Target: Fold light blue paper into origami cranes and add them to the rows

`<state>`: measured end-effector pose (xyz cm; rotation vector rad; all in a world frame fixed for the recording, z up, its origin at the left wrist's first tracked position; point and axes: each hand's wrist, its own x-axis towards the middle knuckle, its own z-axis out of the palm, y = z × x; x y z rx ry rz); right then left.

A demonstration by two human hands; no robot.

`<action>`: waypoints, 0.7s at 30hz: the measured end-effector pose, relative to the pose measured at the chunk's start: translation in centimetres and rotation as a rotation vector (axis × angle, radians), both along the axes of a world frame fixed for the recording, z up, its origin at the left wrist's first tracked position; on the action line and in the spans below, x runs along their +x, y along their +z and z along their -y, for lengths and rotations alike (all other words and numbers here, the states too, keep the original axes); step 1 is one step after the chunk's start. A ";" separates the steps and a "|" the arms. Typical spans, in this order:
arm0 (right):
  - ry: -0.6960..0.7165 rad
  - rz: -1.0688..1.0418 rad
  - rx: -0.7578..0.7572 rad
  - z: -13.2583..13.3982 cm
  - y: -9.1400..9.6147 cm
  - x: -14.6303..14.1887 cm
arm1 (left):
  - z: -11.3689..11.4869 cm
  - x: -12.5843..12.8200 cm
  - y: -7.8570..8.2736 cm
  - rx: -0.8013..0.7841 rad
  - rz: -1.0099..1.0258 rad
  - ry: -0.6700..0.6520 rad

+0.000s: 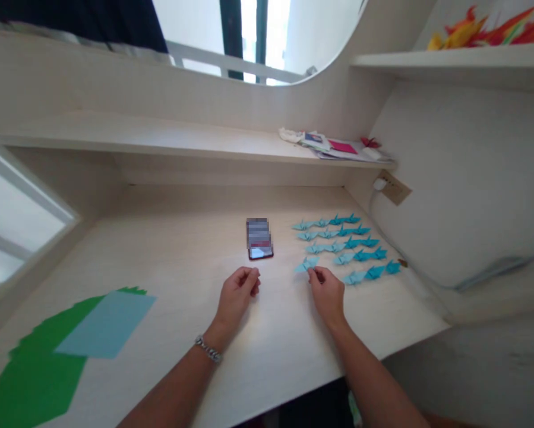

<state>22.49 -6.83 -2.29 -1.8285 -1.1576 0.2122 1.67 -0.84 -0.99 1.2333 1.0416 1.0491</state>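
Note:
Between my right thumb and fingers a pale blue paper crane (306, 264) is pinched, low over the desk. My right hand (328, 295) is just left of rows of folded paper cranes (360, 255), which run from pale to deeper blue. My left hand (236, 292) is loosely closed over the desk, fingertips together, with nothing visible in it. A phone (260, 239) lies face up beyond and between my hands.
At the left lie fanned green paper sheets (39, 380) with a light blue sheet (108, 324) on top. A cable (420, 273) runs along the right wall from a socket (394, 187). Papers (338, 147) rest on the low shelf (182, 139).

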 end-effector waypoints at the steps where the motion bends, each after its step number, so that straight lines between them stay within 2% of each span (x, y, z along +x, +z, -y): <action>1: -0.036 0.010 -0.002 0.1 -0.2 0.5 | 0.0 0.0 0.0 0.002 -0.005 -0.004; 9: -0.195 0.002 -0.034 -0.4 -1.5 2.4 | -0.1 -0.7 0.1 0.064 -0.141 -0.005; 14: -0.228 0.013 -0.065 -0.3 -1.9 3.4 | 0.1 -1.1 0.3 0.163 -0.371 -0.161; 21: -0.260 0.074 -0.170 -0.8 -2.0 3.5 | 0.4 -0.9 0.8 0.308 -0.543 -0.307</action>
